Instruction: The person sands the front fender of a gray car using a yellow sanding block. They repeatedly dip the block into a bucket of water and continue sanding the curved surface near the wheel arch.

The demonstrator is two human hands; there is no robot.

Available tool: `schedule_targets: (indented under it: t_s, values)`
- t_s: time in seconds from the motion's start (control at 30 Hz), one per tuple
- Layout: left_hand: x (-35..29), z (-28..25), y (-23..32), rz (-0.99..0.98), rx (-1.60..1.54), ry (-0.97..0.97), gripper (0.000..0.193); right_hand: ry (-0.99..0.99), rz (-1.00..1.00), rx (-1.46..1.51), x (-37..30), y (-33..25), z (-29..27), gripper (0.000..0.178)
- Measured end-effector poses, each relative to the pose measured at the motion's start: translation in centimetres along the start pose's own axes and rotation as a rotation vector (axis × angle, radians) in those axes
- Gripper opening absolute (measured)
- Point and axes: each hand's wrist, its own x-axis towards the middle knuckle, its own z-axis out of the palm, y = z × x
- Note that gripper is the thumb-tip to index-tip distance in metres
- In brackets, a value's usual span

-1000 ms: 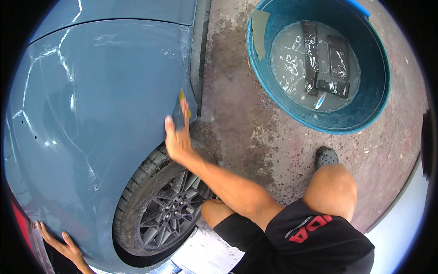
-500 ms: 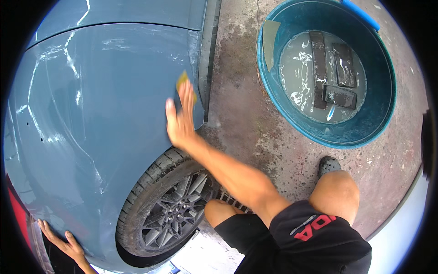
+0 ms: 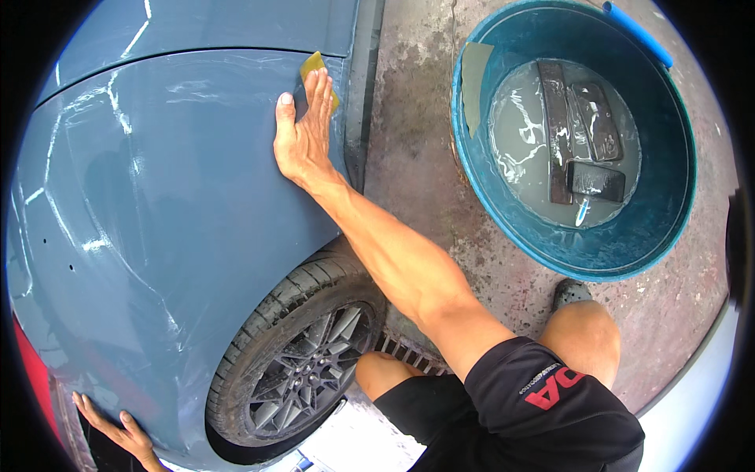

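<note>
My right hand (image 3: 305,149) lies with its fingers extended over a yellow sheet of sandpaper (image 3: 312,63), pressing it against a blue-grey car body panel (image 3: 204,165). It is near the panel's right edge, just below the seam. The sheet shows past the fingertips and beside the fingers; its underside is hidden. At the lower left, my left hand (image 3: 126,434) rests flat on the panel's edge, fingers apart, with nothing in it. Pale streaks and reflections mark the panel. Between my arms sits the car's wheel (image 3: 311,370), with its black tyre and dark spokes.
Right of the car stands a round teal tub (image 3: 683,177) of cloudy water, holding several dark blocks (image 3: 557,134). A grey-green sheet (image 3: 474,82) clings to its inner wall, and a blue tube (image 3: 638,33) crosses its rim. A floor grate (image 3: 409,355) lies by my knee.
My right hand and the sandpaper have moved up along the panel toward the seam. My left hand stays on the panel edge. The whole view has shifted slightly.
</note>
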Motion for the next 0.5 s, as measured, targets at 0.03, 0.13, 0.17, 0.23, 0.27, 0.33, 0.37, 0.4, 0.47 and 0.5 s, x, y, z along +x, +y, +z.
schedule_targets:
  t_s: [0.03,0.13,0.17,0.23,0.27,0.33,0.37,0.4,0.47,0.5]
  values:
    - [-0.2,0.0,-0.3,-0.004,-0.001,-0.005,0.081,-0.001,-0.007,0.063,-0.3,-0.1,-0.4,0.086]
    - [-0.2,-0.2,-0.5,-0.011,-0.028,-0.008,0.081,-0.075,-0.016,-0.029,-8.6,3.5,0.9,0.086]
    - [-0.2,-0.4,-0.4,-0.01,-0.026,-0.012,0.081,-0.096,0.031,0.047,-10.4,2.7,0.7,0.086]
    - [-0.1,-0.6,-0.2,-0.007,-0.02,-0.019,0.081,-0.047,0.009,0.015,-8.1,2.8,1.1,0.074]
    - [0.0,-0.7,-0.2,-0.008,-0.019,-0.015,0.081,-0.001,-0.025,0.033,-4.7,2.2,1.0,0.074]
    - [0.1,0.0,-0.2,-0.007,-0.024,-0.012,0.081,0.093,-0.055,0.04,1.9,0.7,0.5,0.079]
    - [0.0,0.2,-0.3,-0.005,-0.023,-0.019,0.081,0.059,-0.053,0.045,1.1,1.1,0.1,0.081]
    - [-0.1,-0.5,0.0,-0.007,-0.006,-0.026,0.081,0.017,-0.053,0.064,0.0,1.3,-0.2,0.083]
    - [0.0,0.0,-0.5,-0.004,-0.022,-0.017,0.082,-0.038,-0.043,0.111,-4.4,1.9,-0.4,0.085]
    - [-0.4,-0.1,-0.4,-0.012,-0.032,-0.013,0.082,-0.072,-0.041,0.148,-7.7,2.3,0.0,0.084]
